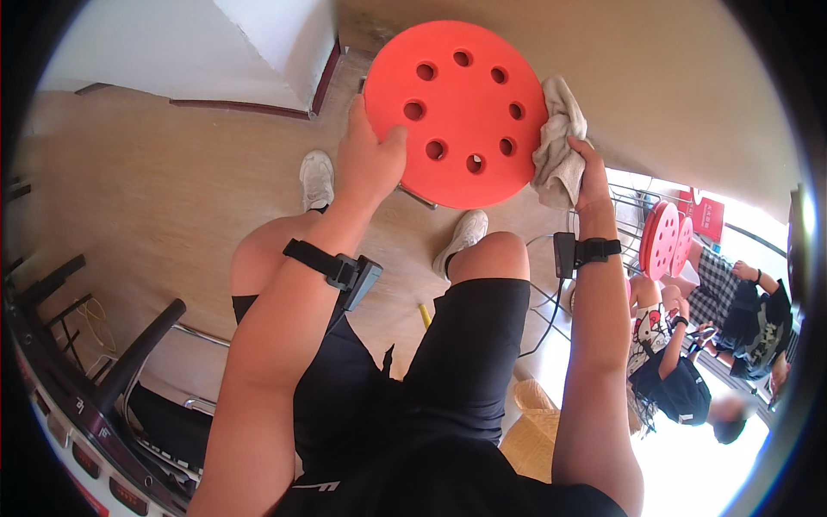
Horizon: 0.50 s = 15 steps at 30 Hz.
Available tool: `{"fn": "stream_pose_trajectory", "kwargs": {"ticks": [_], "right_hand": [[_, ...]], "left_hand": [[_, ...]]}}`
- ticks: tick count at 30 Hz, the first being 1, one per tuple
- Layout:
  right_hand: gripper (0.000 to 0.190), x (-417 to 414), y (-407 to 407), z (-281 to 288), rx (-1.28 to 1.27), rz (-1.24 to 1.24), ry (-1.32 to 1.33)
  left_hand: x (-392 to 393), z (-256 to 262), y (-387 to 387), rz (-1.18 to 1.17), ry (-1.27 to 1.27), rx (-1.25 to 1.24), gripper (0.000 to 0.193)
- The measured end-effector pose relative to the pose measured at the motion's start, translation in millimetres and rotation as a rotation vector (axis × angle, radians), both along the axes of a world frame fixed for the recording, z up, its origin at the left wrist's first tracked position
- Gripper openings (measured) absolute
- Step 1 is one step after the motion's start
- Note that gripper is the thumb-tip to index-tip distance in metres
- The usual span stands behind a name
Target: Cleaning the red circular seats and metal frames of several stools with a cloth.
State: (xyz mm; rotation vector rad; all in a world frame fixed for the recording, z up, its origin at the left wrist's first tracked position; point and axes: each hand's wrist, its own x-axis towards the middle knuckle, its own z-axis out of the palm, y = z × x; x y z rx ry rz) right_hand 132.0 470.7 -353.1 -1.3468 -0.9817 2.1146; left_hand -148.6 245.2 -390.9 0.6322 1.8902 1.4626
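Observation:
A round red stool with a ring of holes in its seat (pixel 457 116) stands between my hands, its metal legs mostly hidden beneath. My left hand (pixel 373 155) grips the seat's left rim, with the thumb on top and the fingers along the edge. In my right hand (pixel 589 171) is a crumpled pale cloth (pixel 561 145), pressed against the seat's right edge. Both wrists wear black straps with small dark devices.
A white wall corner with a dark red baseboard (pixel 242 108) stands at the upper left. Dark metal furniture (pixel 139 352) lies at the lower left. More red stools (pixel 660 240) and two people are at the right. A yellowish object (pixel 533 430) sits beside my leg.

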Motion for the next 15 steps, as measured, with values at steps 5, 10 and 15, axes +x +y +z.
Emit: {"fn": "stream_pose_trajectory", "kwargs": {"ticks": [5, 10, 15], "right_hand": [[0.046, 5.9, 6.9, 22.0, 0.033, -0.058, 0.049], [0.047, 14.5, -12.6, 115.7, 0.122, -0.048, 0.25], [0.05, 38.5, -53.5, 217.2, 0.33, -0.064, 0.389]], "left_hand": [[-18.4, -4.3, -6.0, 0.179, -0.028, 0.141, 0.042], [-27.5, 91.0, -8.8, 0.264, -0.329, 0.346, 0.031], [-15.6, 208.7, -26.2, 0.091, -0.377, 0.429, 0.038]]}}
